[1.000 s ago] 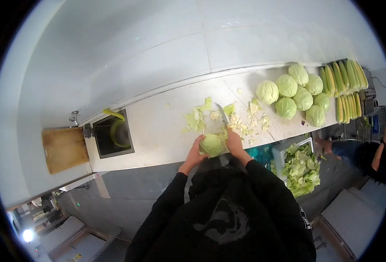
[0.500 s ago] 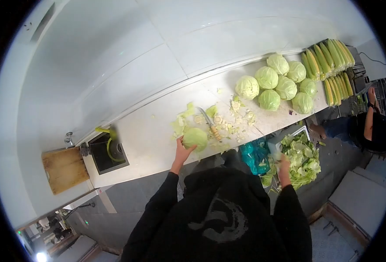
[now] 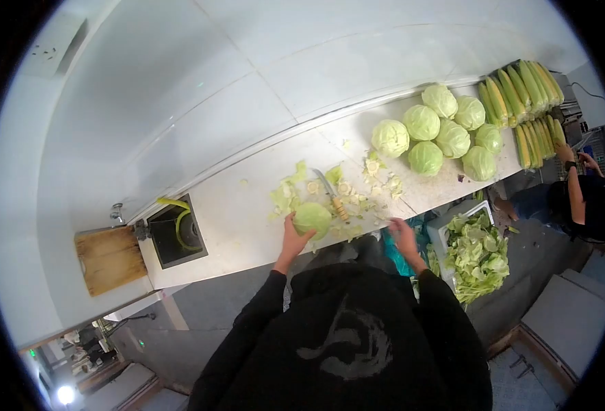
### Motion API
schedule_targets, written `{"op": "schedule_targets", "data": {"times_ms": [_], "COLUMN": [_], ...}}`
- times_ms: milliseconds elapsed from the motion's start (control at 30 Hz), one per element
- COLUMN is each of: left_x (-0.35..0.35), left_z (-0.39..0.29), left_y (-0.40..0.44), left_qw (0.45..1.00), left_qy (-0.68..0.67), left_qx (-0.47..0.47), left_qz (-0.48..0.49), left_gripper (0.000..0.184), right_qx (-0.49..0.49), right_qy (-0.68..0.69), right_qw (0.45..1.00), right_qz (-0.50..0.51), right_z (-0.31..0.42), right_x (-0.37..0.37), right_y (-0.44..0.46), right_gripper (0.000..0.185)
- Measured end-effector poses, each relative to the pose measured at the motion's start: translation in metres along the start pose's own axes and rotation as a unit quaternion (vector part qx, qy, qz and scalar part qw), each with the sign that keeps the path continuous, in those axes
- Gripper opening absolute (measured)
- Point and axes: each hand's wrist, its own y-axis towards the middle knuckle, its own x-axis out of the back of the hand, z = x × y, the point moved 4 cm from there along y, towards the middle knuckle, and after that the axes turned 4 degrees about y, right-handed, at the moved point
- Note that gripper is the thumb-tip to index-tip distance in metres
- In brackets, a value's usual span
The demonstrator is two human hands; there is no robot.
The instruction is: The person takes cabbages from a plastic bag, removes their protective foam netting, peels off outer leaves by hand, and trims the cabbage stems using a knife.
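My left hand (image 3: 294, 240) grips the left side of a cabbage (image 3: 312, 220) near the counter's front edge. Fingers apart and with nothing in it, my right hand (image 3: 405, 241) hovers by the edge, over a teal plastic bag (image 3: 393, 255). A knife with a wooden handle (image 3: 341, 208) lies on the counter between the hands, its blade pointing away from me. Around it are cut cores and leaf scraps (image 3: 377, 185). Loose leaves (image 3: 286, 194) lie behind the held cabbage.
Several whole cabbages (image 3: 425, 158) and bundled corn (image 3: 521, 92) stand at the counter's right. Below is a bin edge (image 3: 439, 236) with leaves (image 3: 477, 253). A sink (image 3: 172, 250) and wooden board (image 3: 110, 260) are left. Another person's arm (image 3: 576, 195) reaches toward the corn.
My right hand let go of the knife, moved right to the leaf bin, then came back toward the counter. The other person's hand has moved to the corn.
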Motion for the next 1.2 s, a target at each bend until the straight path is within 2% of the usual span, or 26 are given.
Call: {"op": "schedule_targets", "data": {"times_ms": [33, 67, 133, 233, 433, 533, 633, 733, 933, 1033, 1200], "left_x": [-0.002, -0.003, -0.003, 0.001, 0.007, 0.012, 0.014, 0.015, 0.015, 0.013, 0.010], "left_z": [0.002, 0.002, -0.003, -0.022, -0.022, -0.029, -0.031, -0.031, -0.034, -0.043, -0.052], "left_y": [0.000, -0.001, -0.003, -0.008, -0.014, -0.016, -0.016, -0.015, -0.014, -0.017, -0.020], "left_qw": [1.000, 1.000, 1.000, 0.999, 0.999, 0.998, 0.998, 0.998, 0.998, 0.997, 0.996], "left_qy": [-0.004, -0.009, 0.004, 0.019, 0.010, 0.011, 0.017, 0.023, 0.035, 0.046, 0.071], "left_qx": [-0.005, -0.009, -0.011, -0.026, -0.044, -0.047, -0.043, -0.047, -0.049, -0.055, -0.049], "left_qz": [0.000, 0.000, 0.005, 0.016, 0.026, 0.032, 0.034, 0.031, 0.033, 0.022, 0.003], "left_gripper": [0.089, 0.089, 0.089, 0.089, 0.088, 0.088, 0.090, 0.090, 0.087, 0.086, 0.085], "right_qx": [-0.045, 0.034, 0.086, 0.084, 0.188, 0.189, 0.142, 0.186, 0.229, 0.181, 0.178], "right_qy": [0.057, 0.024, -0.061, -0.136, -0.089, -0.164, -0.287, -0.274, -0.227, -0.257, -0.252], "right_qw": [0.996, 0.993, 0.980, 0.965, 0.925, 0.907, 0.877, 0.884, 0.869, 0.879, 0.900], "right_qz": [0.055, 0.112, 0.168, 0.209, 0.317, 0.339, 0.359, 0.331, 0.376, 0.358, 0.308], "right_z": [0.034, 0.064, 0.122, 0.140, 0.146, 0.161, 0.171, 0.159, 0.155, 0.151, 0.147], "right_x": [-0.034, -0.058, -0.092, -0.123, -0.136, -0.134, -0.147, -0.155, -0.146, -0.150, -0.156], "right_y": [0.012, 0.021, 0.033, 0.050, 0.063, 0.057, 0.053, 0.050, 0.057, 0.055, 0.048], "right_gripper": [0.031, 0.040, 0.053, 0.063, 0.064, 0.063, 0.061, 0.064, 0.066, 0.066, 0.059]}}
